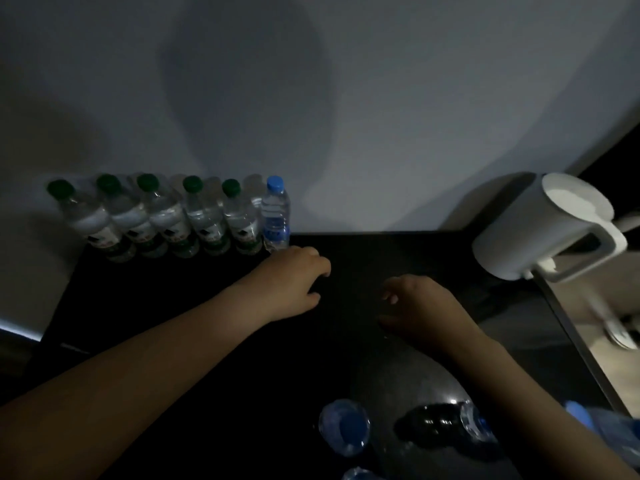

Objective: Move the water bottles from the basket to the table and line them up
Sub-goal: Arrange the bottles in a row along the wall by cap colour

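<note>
Left grip point(298, 273) slack beside bottle row point(194, 220), right grip point(420, 306) slack, kettle point(533, 233) beyond

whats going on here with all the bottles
A person is lining up water bottles at the back of a dark table. Five green-capped bottles and one blue-capped bottle stand in a row. The left hand is close by the blue-capped one and the right hand hovers over the table; both hold nothing. Loose bottles lie nearer the person, not yet placed.

No words or numbers can be read; the print on the green-capped bottles point(173, 233) and the blue-capped bottle point(276, 221) is too blurred.
</note>
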`<state>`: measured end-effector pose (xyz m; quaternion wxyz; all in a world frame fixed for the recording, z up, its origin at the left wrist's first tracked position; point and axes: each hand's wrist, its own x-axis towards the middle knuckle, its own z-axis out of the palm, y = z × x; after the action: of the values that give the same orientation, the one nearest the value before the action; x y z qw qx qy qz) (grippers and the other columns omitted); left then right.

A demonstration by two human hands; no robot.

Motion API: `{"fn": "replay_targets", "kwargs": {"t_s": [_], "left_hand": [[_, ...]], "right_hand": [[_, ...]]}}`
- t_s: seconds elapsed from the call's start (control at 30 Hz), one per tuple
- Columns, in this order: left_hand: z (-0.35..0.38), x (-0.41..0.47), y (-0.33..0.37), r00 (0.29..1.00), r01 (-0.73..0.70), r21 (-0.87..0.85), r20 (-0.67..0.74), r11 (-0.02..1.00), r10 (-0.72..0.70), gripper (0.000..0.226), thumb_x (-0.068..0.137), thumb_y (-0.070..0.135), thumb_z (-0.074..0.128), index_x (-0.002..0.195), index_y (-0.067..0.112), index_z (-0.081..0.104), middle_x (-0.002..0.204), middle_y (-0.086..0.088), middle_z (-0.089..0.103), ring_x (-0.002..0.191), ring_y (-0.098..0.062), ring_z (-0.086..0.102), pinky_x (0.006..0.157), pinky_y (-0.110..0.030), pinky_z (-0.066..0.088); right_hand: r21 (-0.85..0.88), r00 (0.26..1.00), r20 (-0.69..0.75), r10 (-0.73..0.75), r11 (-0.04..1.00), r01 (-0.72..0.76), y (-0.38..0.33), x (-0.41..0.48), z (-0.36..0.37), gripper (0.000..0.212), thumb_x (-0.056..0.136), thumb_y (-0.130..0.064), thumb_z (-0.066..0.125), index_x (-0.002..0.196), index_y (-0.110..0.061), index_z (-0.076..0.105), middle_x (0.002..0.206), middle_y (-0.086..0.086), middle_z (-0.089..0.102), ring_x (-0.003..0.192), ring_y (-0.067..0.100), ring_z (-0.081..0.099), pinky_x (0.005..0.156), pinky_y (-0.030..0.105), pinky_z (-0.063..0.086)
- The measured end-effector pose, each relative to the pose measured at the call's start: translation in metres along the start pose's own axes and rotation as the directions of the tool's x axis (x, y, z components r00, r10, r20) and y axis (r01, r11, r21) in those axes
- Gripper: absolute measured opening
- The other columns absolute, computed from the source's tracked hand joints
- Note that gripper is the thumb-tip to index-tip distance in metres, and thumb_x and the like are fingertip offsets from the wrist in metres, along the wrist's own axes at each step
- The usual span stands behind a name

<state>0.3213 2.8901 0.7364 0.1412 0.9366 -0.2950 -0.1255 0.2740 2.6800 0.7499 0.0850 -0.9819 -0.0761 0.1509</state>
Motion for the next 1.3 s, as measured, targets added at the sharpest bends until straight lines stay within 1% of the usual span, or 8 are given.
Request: {"fn": "replay_targets", "kwargs": {"t_s": [0.23,0.33,0.5,0.7,0.83,1.07,1.2,1.3], "left_hand": [[0.029,-0.024,0.072,0.990,-0.119,-0.005,0.076,0.993,0.119,0.036,0.089,0.029,0.059,0.124,0.022,0.055,0.120,0.002,0.054,0.110,-0.015,0.051,0.093,-0.034,0.048],[0.037,-0.036,0.091,0.987,-0.144,-0.021,0.070,0.989,0.145,0.035,0.089,0.030,0.059,0.123,0.023,0.055,0.119,0.004,0.054,0.109,-0.013,0.050,0.091,-0.033,0.049],[0.046,-0.057,0.109,0.984,-0.167,-0.017,0.067,0.986,0.168,0.036,0.089,0.032,0.060,0.124,0.025,0.055,0.119,0.006,0.053,0.109,-0.010,0.050,0.092,-0.031,0.049],[0.053,-0.078,0.113,0.984,-0.161,-0.003,0.078,0.987,0.161,0.036,0.089,0.034,0.060,0.124,0.026,0.055,0.119,0.007,0.054,0.109,-0.009,0.050,0.092,-0.030,0.048],[0.060,-0.092,0.109,0.987,-0.128,-0.004,0.096,0.992,0.128,0.037,0.089,0.035,0.060,0.125,0.027,0.053,0.119,0.009,0.052,0.109,-0.007,0.049,0.092,-0.029,0.048],[0.069,-0.102,0.103,0.987,-0.084,0.009,0.139,0.996,0.082,0.036,0.087,0.029,0.063,0.121,0.025,0.054,0.115,0.006,0.052,0.104,-0.011,0.052,0.089,-0.032,0.049],[0.072,-0.101,0.104,0.987,-0.075,-0.006,0.139,0.997,0.075,0.037,0.086,0.029,0.065,0.121,0.025,0.054,0.116,0.005,0.052,0.102,-0.011,0.054,0.089,-0.033,0.050],[0.074,-0.098,0.105,0.988,-0.075,-0.009,0.135,0.997,0.076,0.034,0.085,0.028,0.066,0.117,0.025,0.056,0.112,0.005,0.051,0.098,-0.011,0.054,0.086,-0.031,0.051]], "right_hand": [[0.045,0.990,-0.015,0.138,0.989,-0.138,0.022,-0.085,0.022,0.028,0.084,-0.035,0.063,0.109,-0.022,0.062,0.111,-0.003,0.061,0.102,0.013,0.059,0.083,0.027,0.050],[0.070,0.985,0.005,0.171,0.983,-0.171,0.026,-0.115,0.029,0.034,0.086,-0.035,0.062,0.118,-0.023,0.059,0.118,-0.004,0.059,0.107,0.013,0.058,0.089,0.031,0.051],[0.144,0.981,-0.010,0.195,0.971,-0.192,0.027,-0.155,0.045,0.029,0.086,-0.034,0.062,0.112,-0.022,0.059,0.113,-0.004,0.059,0.100,0.011,0.059,0.085,0.031,0.053],[0.193,0.990,-0.018,0.143,0.972,-0.137,0.016,-0.182,0.060,0.029,0.086,-0.038,0.063,0.112,-0.027,0.059,0.111,-0.007,0.059,0.098,0.008,0.058,0.084,0.028,0.053],[0.200,0.997,0.027,0.078,0.976,-0.082,0.003,-0.189,0.068,0.035,0.087,-0.039,0.061,0.119,-0.027,0.057,0.117,-0.006,0.057,0.105,0.010,0.056,0.089,0.029,0.051],[0.207,0.997,0.071,-0.021,0.978,0.006,-0.012,-0.188,0.075,0.045,0.082,-0.037,0.066,0.124,-0.028,0.055,0.120,-0.005,0.055,0.108,0.012,0.055,0.087,0.028,0.050],[0.217,0.998,0.060,-0.033,0.976,0.020,-0.014,-0.188,0.076,0.040,0.082,-0.038,0.065,0.120,-0.025,0.058,0.116,-0.005,0.056,0.103,0.012,0.056,0.084,0.027,0.051],[0.225,0.997,0.053,-0.055,0.974,0.042,-0.017,-0.187,0.079,0.040,0.082,-0.036,0.065,0.120,-0.025,0.059,0.117,-0.004,0.056,0.105,0.012,0.056,0.086,0.028,0.050]]}}
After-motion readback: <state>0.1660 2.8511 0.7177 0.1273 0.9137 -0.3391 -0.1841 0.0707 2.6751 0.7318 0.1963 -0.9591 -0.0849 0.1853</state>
